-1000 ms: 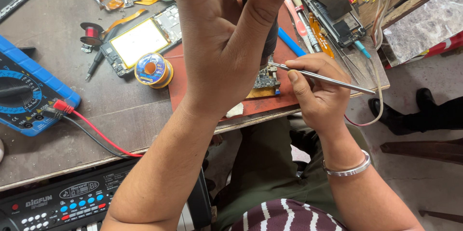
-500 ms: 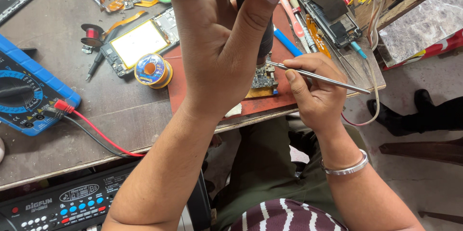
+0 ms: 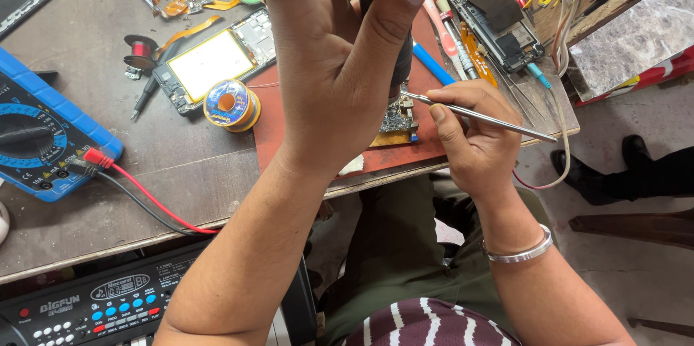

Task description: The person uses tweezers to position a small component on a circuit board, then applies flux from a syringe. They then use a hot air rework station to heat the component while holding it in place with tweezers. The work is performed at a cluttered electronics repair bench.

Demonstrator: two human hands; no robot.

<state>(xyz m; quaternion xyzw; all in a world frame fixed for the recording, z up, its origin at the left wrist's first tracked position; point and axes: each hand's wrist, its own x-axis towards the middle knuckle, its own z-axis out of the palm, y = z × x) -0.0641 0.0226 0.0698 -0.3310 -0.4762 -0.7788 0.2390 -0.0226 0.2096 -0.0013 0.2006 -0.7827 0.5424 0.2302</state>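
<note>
My left hand (image 3: pixel 340 64) is raised close to the camera, wrapped around a thick dark tool handle (image 3: pixel 387 6) that points down at a small circuit board (image 3: pixel 397 118). The board lies on a red-brown mat (image 3: pixel 267 114) near the table's front edge. My right hand (image 3: pixel 470 136) rests on the mat's right side and pinches metal tweezers (image 3: pixel 481 114), whose tips touch the board's upper edge. A silver bangle sits on my right wrist. The left hand hides much of the mat and the tool's tip.
A blue multimeter (image 3: pixel 36 136) with red and black leads lies at the left. A solder spool (image 3: pixel 230 105), an opened phone (image 3: pixel 210 64), another phone body (image 3: pixel 491 13), screwdrivers and loose wires crowd the table. A keyboard-like device (image 3: pixel 87 302) sits below the table edge.
The view has shifted slightly. Both hands hold the same pose on the board, with the tweezers' tips staying at the board's edge.
</note>
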